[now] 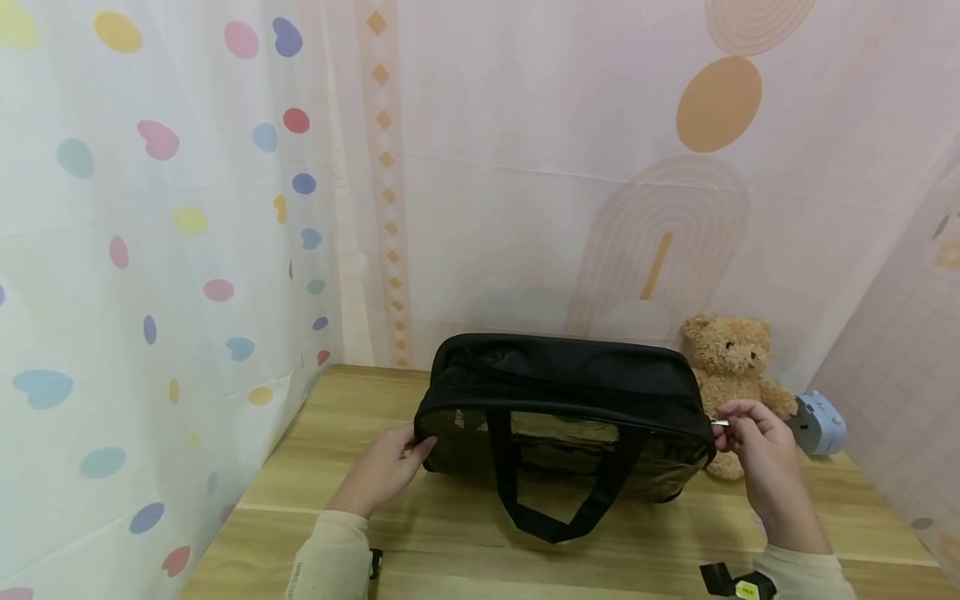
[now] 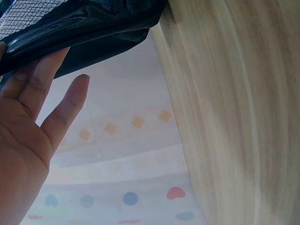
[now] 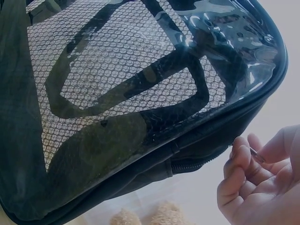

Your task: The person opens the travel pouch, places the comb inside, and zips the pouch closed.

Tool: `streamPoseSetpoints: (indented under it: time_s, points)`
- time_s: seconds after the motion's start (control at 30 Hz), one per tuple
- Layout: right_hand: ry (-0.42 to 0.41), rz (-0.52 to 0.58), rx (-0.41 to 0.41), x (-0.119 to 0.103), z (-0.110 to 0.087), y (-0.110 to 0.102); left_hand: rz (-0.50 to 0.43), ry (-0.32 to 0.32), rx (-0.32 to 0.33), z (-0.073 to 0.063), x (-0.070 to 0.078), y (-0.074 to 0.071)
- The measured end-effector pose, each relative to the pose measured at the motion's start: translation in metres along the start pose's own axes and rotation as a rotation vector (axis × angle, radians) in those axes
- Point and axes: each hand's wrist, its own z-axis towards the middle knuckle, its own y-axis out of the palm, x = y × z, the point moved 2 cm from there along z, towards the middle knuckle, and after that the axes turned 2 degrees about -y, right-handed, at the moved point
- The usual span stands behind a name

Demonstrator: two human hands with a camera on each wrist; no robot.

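Note:
A black bag (image 1: 570, 367) with a glossy see-through side panel stands on the wooden table. Its black strap handle (image 1: 555, 531) hangs down toward the front, and the right wrist view shows white mesh (image 3: 136, 56) through the panel. My left hand (image 1: 386, 469) holds the bag's left end, thumb over the front edge and some fingers behind it. At the right end, my right hand (image 1: 763, 457) pinches a small metal zipper pull (image 1: 719, 422) between thumb and fingers. Zipper teeth (image 3: 187, 166) run along the bag's side toward that hand.
Behind the right hand sits a brown teddy bear (image 1: 727, 346), partly covered by the bag and hand. A small light-blue object (image 1: 823, 423) stands beside it. Patterned curtains (image 1: 487, 208) hang along the back and sides of the wooden table (image 1: 360, 400).

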Motion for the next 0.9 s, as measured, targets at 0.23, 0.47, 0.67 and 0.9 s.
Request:
streamPoseSetpoints:
  time_s: [0.23,0.47,0.67,0.9]
  points:
    - [0.016,-0.028,0.017,-0.001,0.000,0.003,0.008,0.002,-0.002,0.000,0.001,0.000]
    - [0.034,-0.111,0.046,-0.004,0.000,0.004,0.006,0.005,-0.012,0.000,0.002,-0.002]
    - [0.003,-0.118,0.059,-0.008,-0.001,0.007,0.023,0.002,-0.034,0.000,0.005,-0.003]
    - [-0.031,-0.134,0.059,-0.014,-0.005,0.009,0.015,0.011,-0.049,0.001,0.004,-0.002]
